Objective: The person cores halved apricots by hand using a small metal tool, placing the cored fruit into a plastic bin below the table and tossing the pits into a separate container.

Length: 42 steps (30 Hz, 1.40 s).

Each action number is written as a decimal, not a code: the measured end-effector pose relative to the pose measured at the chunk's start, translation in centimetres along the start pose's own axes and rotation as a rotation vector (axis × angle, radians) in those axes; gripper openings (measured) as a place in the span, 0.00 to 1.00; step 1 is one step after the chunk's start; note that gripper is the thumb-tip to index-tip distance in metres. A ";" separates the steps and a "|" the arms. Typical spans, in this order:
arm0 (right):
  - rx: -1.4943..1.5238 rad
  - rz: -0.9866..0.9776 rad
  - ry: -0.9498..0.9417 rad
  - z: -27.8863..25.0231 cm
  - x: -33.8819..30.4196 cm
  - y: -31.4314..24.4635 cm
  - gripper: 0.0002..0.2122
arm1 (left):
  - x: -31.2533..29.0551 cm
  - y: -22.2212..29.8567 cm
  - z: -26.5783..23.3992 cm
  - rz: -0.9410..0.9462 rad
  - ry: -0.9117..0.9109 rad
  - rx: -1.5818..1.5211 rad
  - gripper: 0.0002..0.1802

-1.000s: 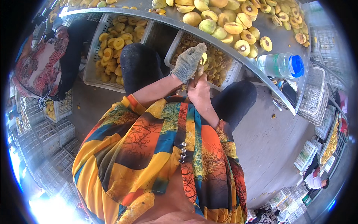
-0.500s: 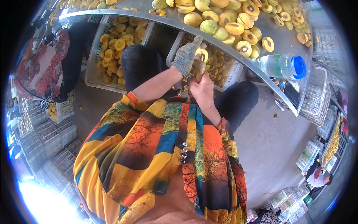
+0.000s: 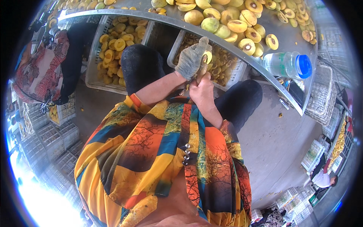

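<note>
fruit (image 3: 207,56) sits gripped in the gloved left hand (image 3: 191,58), above a crate (image 3: 239,71); the bare right hand (image 3: 202,90), nearer the body, is clenched round a tool (image 3: 203,69), forearms (image 3: 160,88) angled inward.

No text is readable; the green marking (image 3: 280,62) on the clear bottle (image 3: 273,68) is blurred.

A head-worn fisheye looks down, the shirt (image 3: 147,145) close below.
</note>
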State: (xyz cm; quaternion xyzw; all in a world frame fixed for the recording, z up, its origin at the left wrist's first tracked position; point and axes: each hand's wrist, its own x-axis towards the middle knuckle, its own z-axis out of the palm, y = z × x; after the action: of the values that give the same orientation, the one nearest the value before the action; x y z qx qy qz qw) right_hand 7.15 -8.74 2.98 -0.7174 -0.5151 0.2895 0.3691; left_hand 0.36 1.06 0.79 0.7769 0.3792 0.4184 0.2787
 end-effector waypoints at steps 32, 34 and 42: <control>1.194 0.780 -0.687 -3.7 0.3 -2.8 0.05 | 1.4 -1.6 -1.2 -0.686 -0.431 -1.044 0.16; 1.225 0.803 -0.737 -4.0 0.6 -2.5 0.05 | 1.9 -1.2 -1.4 -0.178 -0.464 -0.184 0.15; 1.550 0.721 -0.867 -3.3 1.1 -0.1 0.05 | 1.6 -0.2 -0.3 -0.982 -0.157 -1.113 0.16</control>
State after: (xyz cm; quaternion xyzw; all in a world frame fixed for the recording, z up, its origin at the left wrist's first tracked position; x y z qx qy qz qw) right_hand 10.04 -8.45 4.93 -0.2193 -0.0203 0.8864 0.4071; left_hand 0.63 2.55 1.45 0.2900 0.3937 0.3191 0.8118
